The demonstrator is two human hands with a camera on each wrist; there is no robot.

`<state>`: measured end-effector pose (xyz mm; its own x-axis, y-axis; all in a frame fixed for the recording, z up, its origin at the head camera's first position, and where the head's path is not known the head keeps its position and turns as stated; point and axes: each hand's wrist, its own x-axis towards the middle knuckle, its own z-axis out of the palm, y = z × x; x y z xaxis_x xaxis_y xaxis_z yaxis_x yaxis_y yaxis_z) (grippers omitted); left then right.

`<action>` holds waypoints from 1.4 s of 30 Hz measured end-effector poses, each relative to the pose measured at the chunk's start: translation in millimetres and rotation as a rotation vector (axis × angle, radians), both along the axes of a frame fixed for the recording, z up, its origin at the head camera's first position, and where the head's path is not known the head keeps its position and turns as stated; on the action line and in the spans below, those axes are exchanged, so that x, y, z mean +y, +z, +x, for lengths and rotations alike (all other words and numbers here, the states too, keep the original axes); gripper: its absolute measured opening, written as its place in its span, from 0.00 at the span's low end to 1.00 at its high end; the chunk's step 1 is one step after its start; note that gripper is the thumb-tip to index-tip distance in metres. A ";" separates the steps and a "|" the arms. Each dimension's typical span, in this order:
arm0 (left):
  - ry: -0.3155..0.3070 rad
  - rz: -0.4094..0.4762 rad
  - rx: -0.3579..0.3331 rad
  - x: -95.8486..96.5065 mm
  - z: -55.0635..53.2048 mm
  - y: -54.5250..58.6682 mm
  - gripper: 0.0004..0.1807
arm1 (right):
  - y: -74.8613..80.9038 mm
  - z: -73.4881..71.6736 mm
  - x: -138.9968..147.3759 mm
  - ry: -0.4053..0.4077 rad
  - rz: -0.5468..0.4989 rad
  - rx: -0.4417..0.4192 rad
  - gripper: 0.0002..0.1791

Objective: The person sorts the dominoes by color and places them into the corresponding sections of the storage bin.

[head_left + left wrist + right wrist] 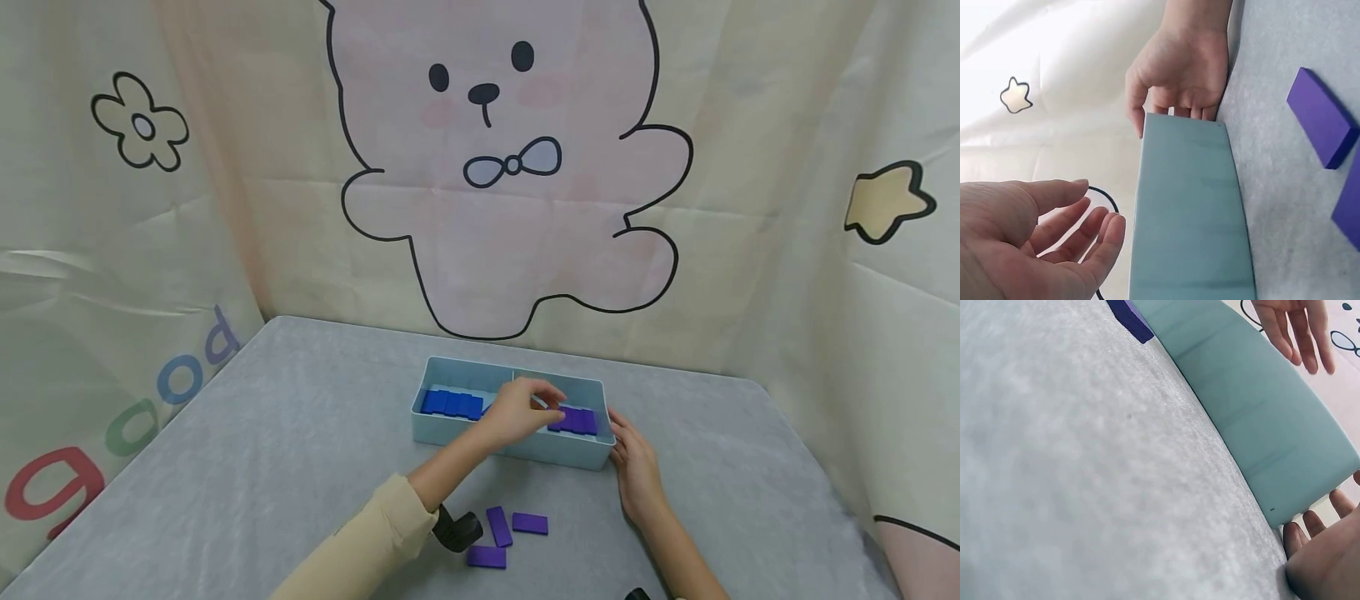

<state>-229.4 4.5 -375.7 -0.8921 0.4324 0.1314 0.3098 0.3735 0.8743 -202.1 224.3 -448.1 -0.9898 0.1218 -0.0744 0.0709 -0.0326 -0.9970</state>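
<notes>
A light blue box [558,450] with a divider stands on the table. Blue tiles [452,404] lie in its left compartment and purple tiles [576,421] in the right one. Over the right compartment is my left hand [521,408], its thumb and fingers loosely bent and apart. The left wrist view shows nothing between that thumb [1060,194] and the fingers. My right hand [637,467] rests against the box's right end, with its fingertips [1313,522] touching the end wall in the right wrist view.
In front of the box, three loose purple tiles lie on the grey cloth: an upright one [498,527], one to the right [530,523] and one nearest me [487,557]. A printed curtain [300,250] hangs behind the table and along its sides.
</notes>
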 end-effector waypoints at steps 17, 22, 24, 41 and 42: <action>-0.188 0.037 0.023 -14.9 23.2 -24.6 0.11 | -1.3 0.9 -1.0 -0.033 0.000 0.011 0.30; -0.275 -0.002 -0.010 -22.8 24.7 -33.8 0.12 | -0.8 0.9 -0.7 -0.032 0.005 0.006 0.30; -0.295 -0.024 -0.035 -25.3 25.8 -36.2 0.12 | -0.4 0.8 -0.7 -0.030 0.007 0.004 0.30; -0.431 -0.122 -0.214 -33.9 30.1 -45.1 0.16 | 0.9 2.2 -1.2 -0.025 -0.008 -0.006 0.29; -0.442 -0.119 -0.218 -34.4 30.2 -45.3 0.16 | 1.1 2.1 -1.2 -0.024 -0.005 -0.006 0.29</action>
